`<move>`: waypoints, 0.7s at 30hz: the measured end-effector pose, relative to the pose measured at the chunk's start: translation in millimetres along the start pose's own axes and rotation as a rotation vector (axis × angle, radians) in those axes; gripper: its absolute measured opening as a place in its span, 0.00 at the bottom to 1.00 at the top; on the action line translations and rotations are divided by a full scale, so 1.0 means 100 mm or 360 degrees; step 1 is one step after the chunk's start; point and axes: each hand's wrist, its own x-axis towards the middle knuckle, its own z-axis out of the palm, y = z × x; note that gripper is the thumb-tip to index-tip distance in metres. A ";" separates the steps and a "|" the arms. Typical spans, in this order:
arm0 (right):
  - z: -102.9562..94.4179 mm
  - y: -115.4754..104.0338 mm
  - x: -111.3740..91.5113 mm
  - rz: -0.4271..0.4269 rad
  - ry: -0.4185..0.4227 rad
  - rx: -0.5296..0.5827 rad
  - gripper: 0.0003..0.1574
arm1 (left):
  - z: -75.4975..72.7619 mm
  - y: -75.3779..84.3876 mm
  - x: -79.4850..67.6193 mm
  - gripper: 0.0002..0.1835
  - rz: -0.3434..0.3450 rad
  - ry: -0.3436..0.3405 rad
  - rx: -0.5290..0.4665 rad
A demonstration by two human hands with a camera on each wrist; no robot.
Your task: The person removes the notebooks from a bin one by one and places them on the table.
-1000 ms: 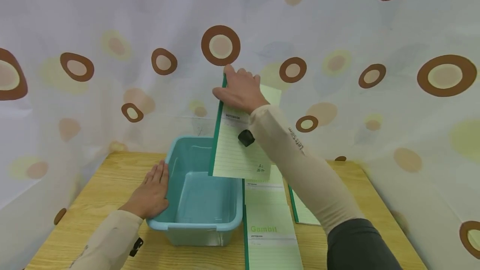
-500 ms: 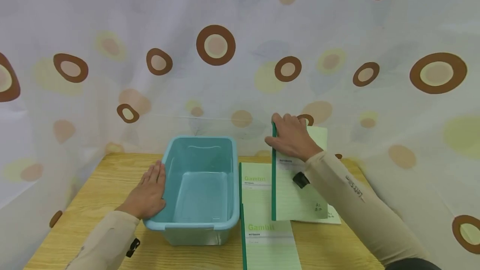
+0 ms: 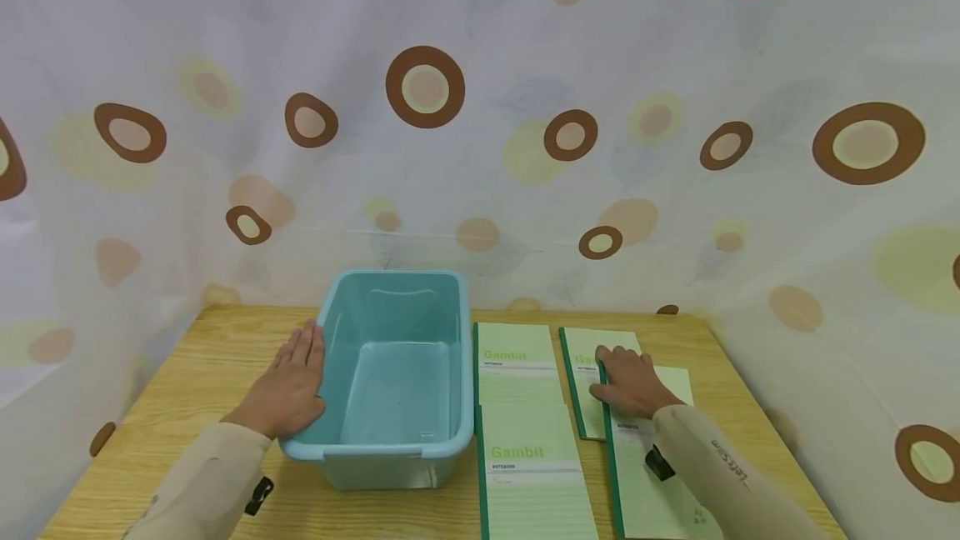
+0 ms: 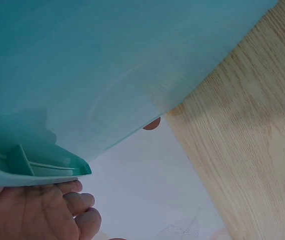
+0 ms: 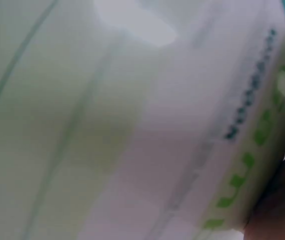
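A light blue plastic bin (image 3: 375,449) stands on the table. My left hand (image 3: 288,386) rests along its left rim with the fingers straight, and the left wrist view shows those fingers (image 4: 77,202) against the rim's underside. At the right, my right hand (image 3: 633,382) holds a pale green notebook (image 3: 651,486) with a dark green spine by its upper left part. The held notebook overlaps another notebook (image 3: 585,348) lying behind it. Its printed cover (image 5: 117,125) fills the right wrist view, blurred. Whether its lower edge touches the table is hard to tell.
Two more notebooks, a far one (image 3: 513,342) and a near one (image 3: 536,490), lie in a column right of the bin. The wooden table (image 3: 210,357) ends at a white patterned sheet (image 3: 480,165) hanging behind and at both sides.
My right hand has carried the notebook from above the bin's right side rightward and down toward the table's right part. The left hand has stayed on the bin's rim.
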 end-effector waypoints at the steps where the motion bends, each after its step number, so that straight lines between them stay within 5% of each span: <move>1: 0.06 0.04 -0.03 0.0000 -0.0010 0.0025 0.17 | 0.00 0.00 0.00 0.42 -0.0007 -0.0007 0.0006; 21: 0.57 -0.03 -0.16 0.0069 -0.0151 0.0057 0.20 | 0.00 0.00 0.00 0.43 -0.0010 -0.0005 -0.0009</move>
